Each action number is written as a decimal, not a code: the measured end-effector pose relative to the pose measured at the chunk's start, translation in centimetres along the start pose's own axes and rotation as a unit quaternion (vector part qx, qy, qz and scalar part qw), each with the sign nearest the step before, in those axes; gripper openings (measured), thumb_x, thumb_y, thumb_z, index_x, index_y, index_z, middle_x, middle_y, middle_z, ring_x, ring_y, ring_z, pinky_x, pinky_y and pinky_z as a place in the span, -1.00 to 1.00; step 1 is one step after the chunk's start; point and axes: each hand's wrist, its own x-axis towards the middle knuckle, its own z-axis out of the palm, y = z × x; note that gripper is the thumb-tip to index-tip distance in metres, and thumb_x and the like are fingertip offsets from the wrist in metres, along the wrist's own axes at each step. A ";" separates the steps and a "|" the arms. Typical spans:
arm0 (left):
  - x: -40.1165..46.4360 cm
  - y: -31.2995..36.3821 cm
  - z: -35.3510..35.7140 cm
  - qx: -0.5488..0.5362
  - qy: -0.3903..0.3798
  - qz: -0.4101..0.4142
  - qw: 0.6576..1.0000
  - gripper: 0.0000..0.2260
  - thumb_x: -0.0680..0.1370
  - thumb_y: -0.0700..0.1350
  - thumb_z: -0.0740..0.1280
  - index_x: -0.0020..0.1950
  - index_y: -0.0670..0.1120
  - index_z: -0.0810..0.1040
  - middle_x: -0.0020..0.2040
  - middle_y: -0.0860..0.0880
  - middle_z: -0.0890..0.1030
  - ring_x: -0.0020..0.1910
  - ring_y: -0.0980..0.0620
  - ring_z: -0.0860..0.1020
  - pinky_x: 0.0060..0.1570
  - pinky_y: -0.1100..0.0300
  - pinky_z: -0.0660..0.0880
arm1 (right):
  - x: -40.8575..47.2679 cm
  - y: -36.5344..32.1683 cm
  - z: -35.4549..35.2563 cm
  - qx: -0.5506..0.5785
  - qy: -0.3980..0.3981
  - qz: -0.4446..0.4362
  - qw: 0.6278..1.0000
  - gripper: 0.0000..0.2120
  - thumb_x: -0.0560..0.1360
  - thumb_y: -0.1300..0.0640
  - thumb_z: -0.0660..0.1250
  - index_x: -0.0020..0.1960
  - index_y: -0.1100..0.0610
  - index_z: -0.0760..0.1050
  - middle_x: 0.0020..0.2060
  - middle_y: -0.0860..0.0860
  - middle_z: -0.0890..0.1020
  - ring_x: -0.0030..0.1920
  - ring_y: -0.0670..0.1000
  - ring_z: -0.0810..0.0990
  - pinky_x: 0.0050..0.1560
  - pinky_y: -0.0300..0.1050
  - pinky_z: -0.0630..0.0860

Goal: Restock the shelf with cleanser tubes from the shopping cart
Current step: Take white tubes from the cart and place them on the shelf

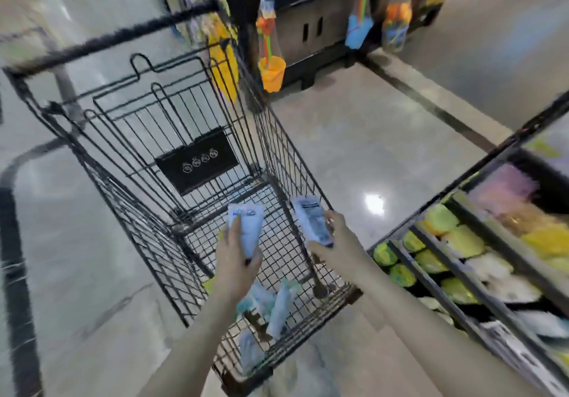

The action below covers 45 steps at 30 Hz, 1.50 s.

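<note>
I have one tube in each hand, both lifted above the cart [277, 162]. My left hand [235, 261] is curled round the left tube [250, 227], thumb on one side and fingers behind it, crimped end pointing away from me. My right hand [334, 242] grips the right tube [312, 221] low on its body, so most of its length sticks out past my fingers. More tubes [277, 307] lie loose on the cart floor near me, at the end closest to my body. The shelf [480, 261] is off to my right, its wire bins filled with yellow and green packs; I cannot tell which slot the tubes belong in, because that side is blurred.

What worries me is the right grip: held so near one end, the tube could pivot or slip out as I swing toward the shelf, and it would drop to the floor [385, 138] or back through the basket. The cart's rim sits just under my right wrist, so a low swing could knock the tube against the wire. The shelf's front rails could also catch a tube going in at an angle.
</note>
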 end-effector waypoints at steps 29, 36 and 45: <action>-24.4 26.8 8.5 -0.113 -0.256 0.496 0.822 -0.34 0.48 -0.21 0.38 0.49 -0.11 0.13 0.30 -0.12 0.27 0.22 0.11 0.27 0.17 0.29 0.25 | -45.0 12.4 -10.3 0.140 0.479 0.136 0.856 -0.48 0.49 -0.06 0.35 0.36 0.00 0.22 0.05 -0.03 0.43 -0.13 -0.06 0.57 -0.28 -0.14 0.45; -36.6 35.6 13.8 -0.159 -0.263 0.516 0.800 -0.35 0.51 -0.11 0.36 0.49 0.07 0.08 0.32 0.02 0.23 0.24 0.08 0.29 0.11 0.15 0.36 | -58.3 18.8 -16.5 0.187 0.520 0.128 0.823 -0.61 0.52 -0.02 0.31 0.29 0.02 0.30 0.00 -0.01 0.52 -0.06 0.02 0.53 -0.06 0.02 0.46; -47.2 47.2 17.9 -0.201 -0.270 0.562 0.756 -0.35 0.53 -0.09 0.35 0.50 0.04 0.06 0.34 0.07 0.19 0.24 0.21 0.23 0.15 0.20 0.34 | -69.8 23.2 -24.6 0.268 0.572 0.045 0.774 -0.83 0.52 0.03 0.32 0.10 0.00 0.47 0.02 0.21 0.59 -0.17 0.14 0.56 -0.22 0.00 0.46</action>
